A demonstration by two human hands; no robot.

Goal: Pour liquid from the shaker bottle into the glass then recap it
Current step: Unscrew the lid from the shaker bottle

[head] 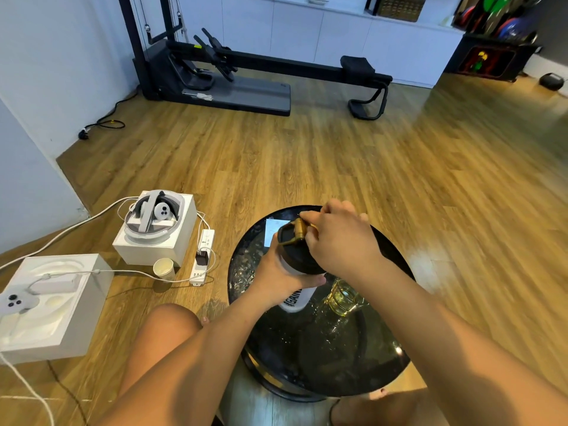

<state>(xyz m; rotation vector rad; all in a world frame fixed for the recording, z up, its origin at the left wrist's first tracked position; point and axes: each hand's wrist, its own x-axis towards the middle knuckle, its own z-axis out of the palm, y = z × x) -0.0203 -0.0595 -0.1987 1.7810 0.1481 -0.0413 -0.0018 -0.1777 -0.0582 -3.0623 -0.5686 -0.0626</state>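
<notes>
Two bare forearms reach forward from a seated person over a round black table [381, 373]. At its centre the left hand [276, 279] wraps closed around the body of a white shaker bottle [296, 298], steadying it upright, probably so the lid can be worked. At one o'clock from it, the right hand [336, 238] pinches the gold flip cap [298, 230] on the black lid. Just beside the bottle, at four o'clock, stands a clear glass [344, 298]; whether it holds liquid is unclear. On the floor at nine o'clock sits a paper cup [163, 269].
</notes>
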